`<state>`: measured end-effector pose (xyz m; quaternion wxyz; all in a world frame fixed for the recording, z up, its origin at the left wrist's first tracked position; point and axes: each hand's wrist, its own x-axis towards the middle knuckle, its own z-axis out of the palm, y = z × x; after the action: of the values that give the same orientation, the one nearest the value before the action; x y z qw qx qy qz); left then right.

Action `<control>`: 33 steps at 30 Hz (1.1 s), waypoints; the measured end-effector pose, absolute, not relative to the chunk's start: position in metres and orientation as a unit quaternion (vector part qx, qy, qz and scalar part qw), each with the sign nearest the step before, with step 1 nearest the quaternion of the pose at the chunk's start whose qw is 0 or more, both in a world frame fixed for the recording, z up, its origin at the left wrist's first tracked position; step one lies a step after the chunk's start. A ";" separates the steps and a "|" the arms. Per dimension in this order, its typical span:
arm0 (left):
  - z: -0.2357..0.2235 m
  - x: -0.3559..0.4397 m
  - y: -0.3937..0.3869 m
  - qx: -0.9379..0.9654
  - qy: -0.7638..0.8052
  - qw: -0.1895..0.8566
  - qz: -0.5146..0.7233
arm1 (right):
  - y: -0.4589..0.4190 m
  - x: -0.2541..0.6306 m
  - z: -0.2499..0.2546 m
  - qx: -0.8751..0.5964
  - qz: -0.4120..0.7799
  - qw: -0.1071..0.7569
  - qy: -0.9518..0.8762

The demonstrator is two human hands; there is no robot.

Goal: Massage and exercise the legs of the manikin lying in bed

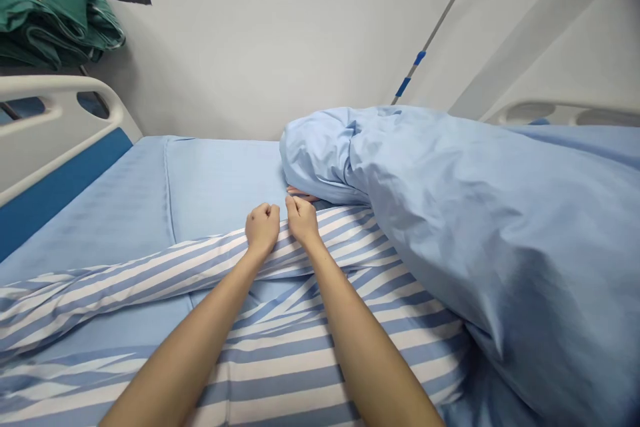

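Blue-and-white striped pyjama trousers (280, 363) lie across the bed, their long legs stretching left. Both my arms reach forward over them. My left hand (263, 225) is closed in a fist at the far edge of the upper trouser leg. Close beside it, my right hand (302, 219) is also closed on the striped cloth, thumb side up. My fingertips are turned away from view. Just beyond my right hand, pinkish fingers (303, 194) show from under a blue quilt (450, 213), which covers the right part of the trousers.
A light blue sheet (220, 170) covers the mattress. The bed's cream and blue end board (65, 140) stands at the left, with a folded green cloth bundle (55, 13) behind it. A thin metal pole (440, 20) rises by the white wall. Another board (555, 113) shows at the right.
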<state>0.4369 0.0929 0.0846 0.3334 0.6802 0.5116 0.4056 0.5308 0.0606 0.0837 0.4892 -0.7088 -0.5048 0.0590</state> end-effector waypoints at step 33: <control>0.084 0.516 0.065 0.686 0.466 0.422 0.366 | 0.051 0.602 0.092 -0.831 -0.106 0.420 -0.348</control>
<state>0.5160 0.0653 0.0837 0.4217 0.6862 0.4664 0.3657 0.6019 0.0510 0.0919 0.4204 -0.8314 -0.3475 -0.1064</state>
